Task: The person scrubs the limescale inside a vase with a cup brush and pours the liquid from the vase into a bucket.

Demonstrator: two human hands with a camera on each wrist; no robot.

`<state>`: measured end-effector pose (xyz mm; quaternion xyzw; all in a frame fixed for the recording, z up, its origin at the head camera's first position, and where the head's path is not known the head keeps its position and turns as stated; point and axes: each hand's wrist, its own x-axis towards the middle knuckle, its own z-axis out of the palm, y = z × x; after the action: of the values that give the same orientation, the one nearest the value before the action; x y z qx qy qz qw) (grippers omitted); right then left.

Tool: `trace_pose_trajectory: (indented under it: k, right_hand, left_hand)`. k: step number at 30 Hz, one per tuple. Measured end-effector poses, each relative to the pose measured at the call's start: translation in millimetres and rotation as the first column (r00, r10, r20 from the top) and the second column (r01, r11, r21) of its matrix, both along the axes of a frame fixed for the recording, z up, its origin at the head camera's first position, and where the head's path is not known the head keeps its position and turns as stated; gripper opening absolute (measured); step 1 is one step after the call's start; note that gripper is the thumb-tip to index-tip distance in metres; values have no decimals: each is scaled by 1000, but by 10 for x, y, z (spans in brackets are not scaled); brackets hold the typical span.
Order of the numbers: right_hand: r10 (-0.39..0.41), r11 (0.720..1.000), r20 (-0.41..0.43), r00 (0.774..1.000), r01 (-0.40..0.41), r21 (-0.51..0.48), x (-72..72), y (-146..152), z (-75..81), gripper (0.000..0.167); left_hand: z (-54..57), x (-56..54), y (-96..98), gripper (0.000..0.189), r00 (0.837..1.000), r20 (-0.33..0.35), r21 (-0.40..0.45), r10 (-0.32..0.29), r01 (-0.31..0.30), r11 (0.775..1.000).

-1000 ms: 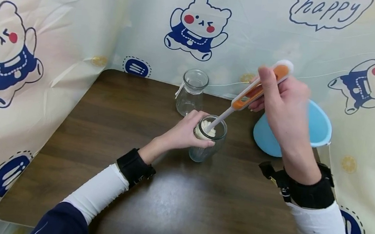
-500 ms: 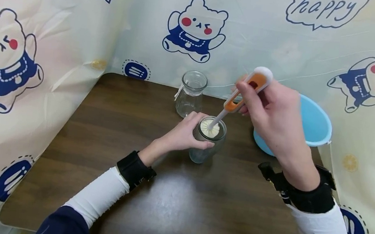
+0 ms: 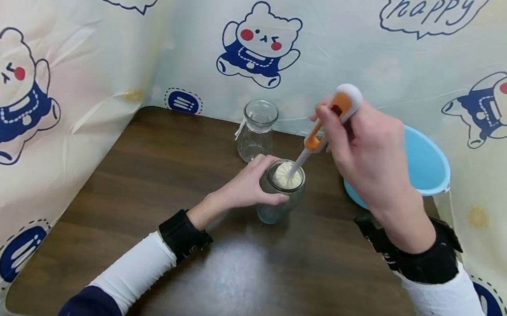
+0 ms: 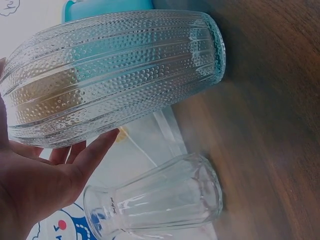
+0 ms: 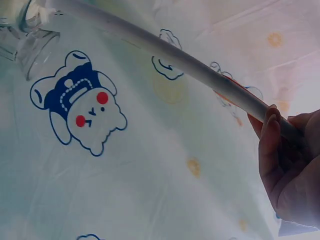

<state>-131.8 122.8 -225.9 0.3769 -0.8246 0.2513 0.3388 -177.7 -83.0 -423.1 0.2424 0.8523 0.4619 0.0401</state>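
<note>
My left hand (image 3: 247, 188) grips a clear glass vase (image 3: 269, 213) near its mouth, thumb in front and fingers behind. The left wrist view shows this vase (image 4: 145, 65) with ribs and small raised dots. In its mouth sits the pleated, cream sponge head (image 3: 286, 177) of a bottle brush (image 3: 314, 140). My right hand (image 3: 371, 158) holds the brush's white and orange handle, which leans up to the right. In the right wrist view, fingers curl round the grey-looking handle (image 5: 185, 62). The brush head appears brownish through the glass.
A second clear glass bottle (image 3: 255, 145) with a string round its neck stands behind the vase. A light blue bucket (image 3: 426, 167) is at the right, partly behind my right hand. The brown wooden table (image 3: 136, 197) meets a printed curtain (image 3: 341, 43) at its back edge.
My right hand has moved left with the brush. The sponge head has shifted to sit more squarely in the vase's mouth. My left hand stays on the vase.
</note>
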Motion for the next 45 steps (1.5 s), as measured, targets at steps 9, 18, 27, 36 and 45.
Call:
trace_pose_trajectory:
  k: [9,18,27,36,45]
  right_hand:
    - [-26,998,-27,999,27,60,0,-35,-106,20]
    - [-72,995,-30,997,74,68,54,1,-43,22]
    - [-29,996,-48,998,33,81,72,11,6,23]
    - [-74,985,-6,997,74,159,32,-13,-85,25]
    - [-78,983,-25,997,81,164,25,-54,84,27]
  left_hand:
    - [-27,8,67,81,999,-3,13,-35,35,999]
    - [-29,16,73,82,1000,-7,8,-20,20,1000]
    - [-29,0,57,81,999,-15,-1,-35,35,999]
    - [-26,-16,60,80,998,-12,-1,-59,59,998]
    - [3,-22,38,82,1000,10,2,-27,27,1000]
